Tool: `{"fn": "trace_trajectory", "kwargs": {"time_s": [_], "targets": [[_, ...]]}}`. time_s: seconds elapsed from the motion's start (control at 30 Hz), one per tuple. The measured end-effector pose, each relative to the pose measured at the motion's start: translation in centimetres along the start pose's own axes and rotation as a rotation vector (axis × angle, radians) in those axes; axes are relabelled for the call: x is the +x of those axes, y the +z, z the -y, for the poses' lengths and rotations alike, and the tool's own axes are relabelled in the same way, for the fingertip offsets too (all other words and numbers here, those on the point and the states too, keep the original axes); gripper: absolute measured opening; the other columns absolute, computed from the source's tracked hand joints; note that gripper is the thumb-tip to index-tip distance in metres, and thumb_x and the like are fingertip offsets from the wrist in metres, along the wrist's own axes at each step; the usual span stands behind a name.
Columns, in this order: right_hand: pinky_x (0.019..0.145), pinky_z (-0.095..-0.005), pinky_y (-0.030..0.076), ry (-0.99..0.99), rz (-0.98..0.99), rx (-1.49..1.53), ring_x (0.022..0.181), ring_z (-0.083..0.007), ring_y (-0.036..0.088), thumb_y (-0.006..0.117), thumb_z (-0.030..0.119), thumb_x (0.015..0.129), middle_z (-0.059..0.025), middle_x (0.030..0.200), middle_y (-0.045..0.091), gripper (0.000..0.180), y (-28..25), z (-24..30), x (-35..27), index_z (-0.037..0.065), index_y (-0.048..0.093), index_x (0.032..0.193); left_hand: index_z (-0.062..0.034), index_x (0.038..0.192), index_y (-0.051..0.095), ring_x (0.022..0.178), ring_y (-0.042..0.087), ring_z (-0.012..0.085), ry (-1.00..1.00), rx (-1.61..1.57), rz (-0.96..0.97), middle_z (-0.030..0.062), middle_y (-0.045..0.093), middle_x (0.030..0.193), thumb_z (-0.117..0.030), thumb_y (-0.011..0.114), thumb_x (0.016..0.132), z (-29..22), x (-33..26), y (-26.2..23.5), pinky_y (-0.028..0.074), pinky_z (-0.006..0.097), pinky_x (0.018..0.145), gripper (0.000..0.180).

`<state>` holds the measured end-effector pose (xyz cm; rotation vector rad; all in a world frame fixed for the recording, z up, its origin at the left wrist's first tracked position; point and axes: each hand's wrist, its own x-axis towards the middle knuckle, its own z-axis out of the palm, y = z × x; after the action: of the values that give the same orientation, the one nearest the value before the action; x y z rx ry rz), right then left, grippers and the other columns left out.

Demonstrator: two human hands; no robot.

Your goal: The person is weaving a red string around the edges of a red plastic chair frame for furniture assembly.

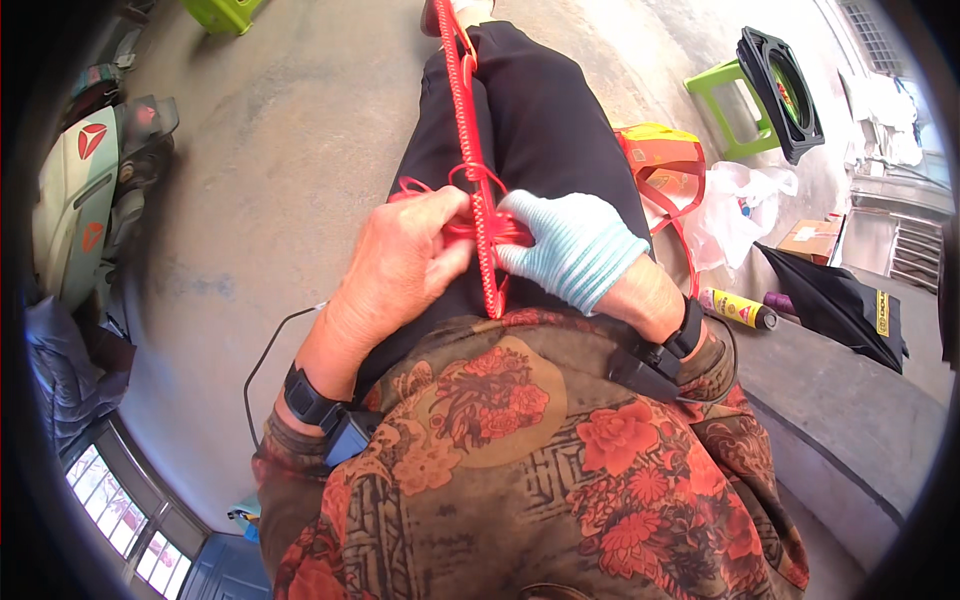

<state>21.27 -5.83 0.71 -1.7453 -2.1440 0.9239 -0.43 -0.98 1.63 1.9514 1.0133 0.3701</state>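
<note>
A red braided cord [463, 112] with a zigzag weave runs from near my foot, along my dark trouser legs, down to my lap. My bare left hand [385, 262] pinches red strands on the left side of the braid. Across from it, my right hand [575, 245], in a pale blue striped glove, is closed on the bundle of red strands [512, 232] at the braid's right side. Thin red loops [478, 172] stand up just above the fingers. Exactly how the strands cross is partly hidden by my fingers.
To the right are a bench [850, 415], a yellow spray can [738, 308], a black bag [840, 305], a white plastic bag [740, 205] and an orange-yellow bag [665, 155]. A green stool [735, 110] bears a black frame. A scooter [85, 200] stands at the left.
</note>
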Motion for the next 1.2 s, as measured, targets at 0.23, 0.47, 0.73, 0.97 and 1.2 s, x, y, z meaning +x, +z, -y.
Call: {"fn": "trace_trajectory", "kwargs": {"time_s": [0.23, 0.47, 0.73, 0.97, 1.2], "targets": [[0.072, -0.0311, 0.053, -0.024, -0.472, 0.406, 0.079, -0.0238, 0.068, 0.077, 0.021, 0.084, -0.0108, 0.089, 0.071, 0.018, -5.6, 1.3, -0.8, 0.004, 0.073, 0.087, 0.0009, 0.139, 0.049, 0.069, 0.062, 0.0076, -0.091, -0.634, -0.124, 0.0128, 0.071, 0.1, -0.008, 0.066, 0.092, -0.9, -0.6, -3.1, 0.051, 0.019, 0.063, 0.051], [0.065, -0.0378, 0.055, -0.932, 0.438, 1.554, 0.086, -0.034, 0.07, 0.07, 0.013, 0.093, -0.0219, 0.109, 0.07, 0.035, -9.2, 2.9, -1.9, 0.008, 0.056, 0.125, -0.0001, 0.154, 0.025, 0.13, 0.053, 0.036, -0.028, -1.599, 0.313, 0.0288, 0.046, 0.145, -0.047, 0.057, 0.1, -2.8, -0.5, -1.0, 0.061, 0.039, 0.083, 0.079], [0.057, -0.0275, 0.05, 0.077, 0.092, 1.761, 0.068, -0.013, 0.061, 0.071, 0.018, 0.089, -0.0051, 0.083, 0.062, 0.029, -6.2, 1.2, -3.9, 0.005, 0.062, 0.114, 0.0047, 0.134, 0.049, 0.105, 0.062, 0.0262, -0.115, -1.99, 0.151, 0.0152, 0.062, 0.106, -0.037, 0.051, 0.104, 0.4, -3.2, -2.6, 0.058, 0.03, 0.064, 0.052], [0.069, -0.032, 0.053, 0.14, 0.313, 0.675, 0.065, -0.0187, 0.063, 0.081, 0.043, 0.08, -0.0092, 0.07, 0.066, 0.044, 1.2, 2.4, -1.4, 0.002, 0.067, 0.086, 0.0052, 0.12, 0.058, 0.062, 0.06, 0.0131, -0.453, -1.398, 0.012, 0.0056, 0.06, 0.075, -0.019, 0.057, 0.101, 1.8, -7.9, -2.0, 0.051, 0.023, 0.048, 0.03], [0.065, -0.0387, 0.052, 0.199, 0.344, 0.568, 0.063, -0.0295, 0.064, 0.077, 0.042, 0.081, -0.0158, 0.067, 0.063, 0.044, 1.0, 3.6, -1.2, 0.002, 0.062, 0.077, 0.0046, 0.116, 0.064, 0.074, 0.067, 0.012, -0.454, -0.983, 0.015, 0.0109, 0.07, 0.096, -0.023, 0.059, 0.102, 2.0, -4.7, -2.5, 0.053, 0.021, 0.052, 0.031]]}}
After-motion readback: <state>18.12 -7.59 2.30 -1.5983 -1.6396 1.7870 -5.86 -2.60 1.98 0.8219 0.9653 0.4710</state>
